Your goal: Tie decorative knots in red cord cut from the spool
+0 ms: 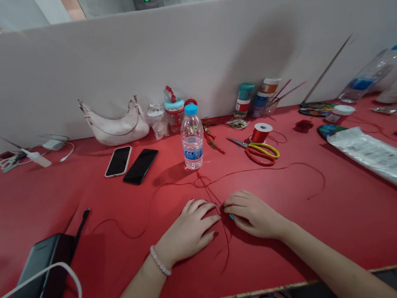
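Note:
A thin red cord (267,168) lies on the red table, looped in the middle in front of an upright water bottle (192,140). Its long ends curve out to both sides, and further strands run from the loop toward me between my hands. My left hand (194,226), with a beaded bracelet at the wrist, rests flat with fingers apart, their tips beside the strands. Across from it, my right hand (252,213) has curled fingers, thumb and forefinger tips together at the cord. The exact grip is partly hidden by the fingers.
Two phones (140,167) lie left of the bottle, with a white handbag (117,124) behind. Scissors (258,151) and a red thread spool (260,133) are to the right. A black power bank (38,277) occupies the near left; a plastic-wrapped package (378,157) lies far right.

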Demonstrator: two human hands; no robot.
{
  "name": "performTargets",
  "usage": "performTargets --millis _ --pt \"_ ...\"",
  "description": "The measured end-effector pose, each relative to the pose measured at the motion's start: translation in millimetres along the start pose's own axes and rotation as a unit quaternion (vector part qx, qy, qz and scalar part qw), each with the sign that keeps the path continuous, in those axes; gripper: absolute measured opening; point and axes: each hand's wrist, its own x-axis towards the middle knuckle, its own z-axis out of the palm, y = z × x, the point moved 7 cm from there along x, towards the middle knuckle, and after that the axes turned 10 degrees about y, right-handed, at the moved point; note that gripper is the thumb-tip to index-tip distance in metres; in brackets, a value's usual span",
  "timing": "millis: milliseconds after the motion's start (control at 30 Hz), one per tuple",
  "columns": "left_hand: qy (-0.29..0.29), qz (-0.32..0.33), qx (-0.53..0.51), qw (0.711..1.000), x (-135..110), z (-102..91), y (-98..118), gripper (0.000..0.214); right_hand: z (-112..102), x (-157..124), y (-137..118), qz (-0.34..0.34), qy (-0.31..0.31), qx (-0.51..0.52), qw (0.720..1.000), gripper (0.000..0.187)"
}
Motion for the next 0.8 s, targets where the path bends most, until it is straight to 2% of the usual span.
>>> performTargets --millis 800 --pt "0.003 0.005 0.001 1.000 0.0 0.7 0.3 0.035 1.2 0.2 0.6 0.005 -0.002 -0.004 1.000 0.026"
